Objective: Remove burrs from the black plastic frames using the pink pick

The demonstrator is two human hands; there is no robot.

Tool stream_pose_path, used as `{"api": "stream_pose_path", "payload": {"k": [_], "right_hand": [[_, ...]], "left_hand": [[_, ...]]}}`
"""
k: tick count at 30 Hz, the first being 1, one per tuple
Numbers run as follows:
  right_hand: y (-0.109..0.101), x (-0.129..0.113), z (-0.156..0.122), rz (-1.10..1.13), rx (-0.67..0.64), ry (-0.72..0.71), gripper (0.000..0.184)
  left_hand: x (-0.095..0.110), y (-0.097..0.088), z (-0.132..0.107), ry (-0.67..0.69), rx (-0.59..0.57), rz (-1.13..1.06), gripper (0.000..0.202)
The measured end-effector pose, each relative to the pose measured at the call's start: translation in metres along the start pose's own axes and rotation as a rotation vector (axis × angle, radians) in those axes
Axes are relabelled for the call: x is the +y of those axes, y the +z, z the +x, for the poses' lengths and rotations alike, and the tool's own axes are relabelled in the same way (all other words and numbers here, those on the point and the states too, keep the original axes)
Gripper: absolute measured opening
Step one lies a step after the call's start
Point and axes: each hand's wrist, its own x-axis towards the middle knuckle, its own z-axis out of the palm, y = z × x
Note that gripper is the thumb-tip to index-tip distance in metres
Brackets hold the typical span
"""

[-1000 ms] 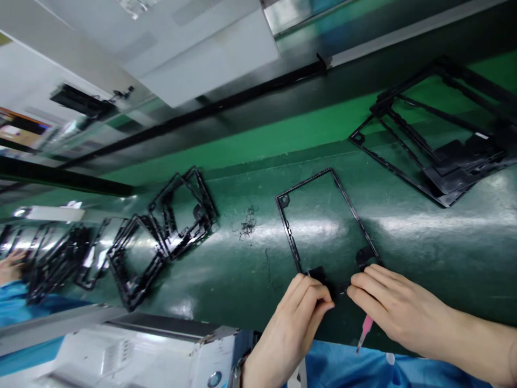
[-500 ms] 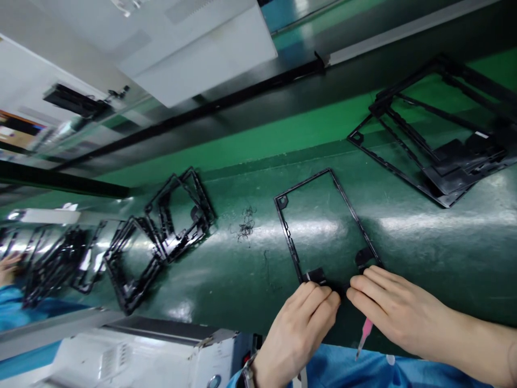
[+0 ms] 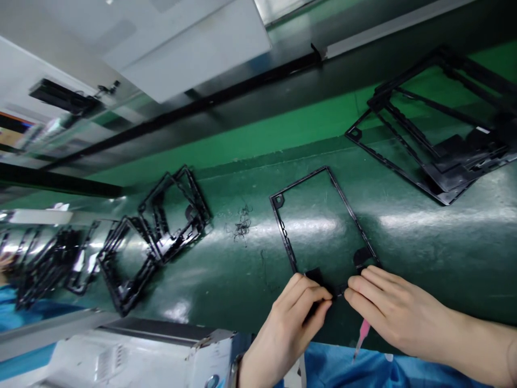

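Note:
A black rectangular plastic frame [image 3: 350, 211] lies on the green tabletop in front of me, its near edge partly hidden by my fingers. My left hand [image 3: 294, 319] is closed in a pinch at the near left part of that edge, thumb and fingertips together. At the near right corner, my right hand [image 3: 398, 308] is closed, its fingertips against the frame. From under its palm sticks out a slim pink tool [image 3: 364, 330] with a thin, pale, translucent end pointing towards me. The rest of the tool is hidden in the hand.
Stacked black frames [image 3: 452, 145] lie at the right, and more frames [image 3: 173, 215] at the left. A small heap of thin black shavings [image 3: 242, 223] sits left of my frame. A white machine [image 3: 161, 355] stands at lower left. Another person's blue sleeve [image 3: 10, 307] shows far left.
My left hand has shifted slightly, and its thumb now shows, pinching the near edge. My right hand stays almost where it was. The whole view has moved a little.

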Motion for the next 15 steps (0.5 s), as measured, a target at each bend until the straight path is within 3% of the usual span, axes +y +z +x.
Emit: {"api": "stream_pose_path", "payload": {"k": [4,15], "right_hand": [[0.002,0.0,-0.001,-0.019,-0.002,0.007,0.038],[0.006,-0.001,-0.001,-0.025,0.014,0.003,0.036]], "left_hand": [[0.009,-0.003,0.007,-0.083,-0.043,-0.012,0.014],[0.023,-0.003,0.028,-0.118,-0.123,0.217,0.029]]}}
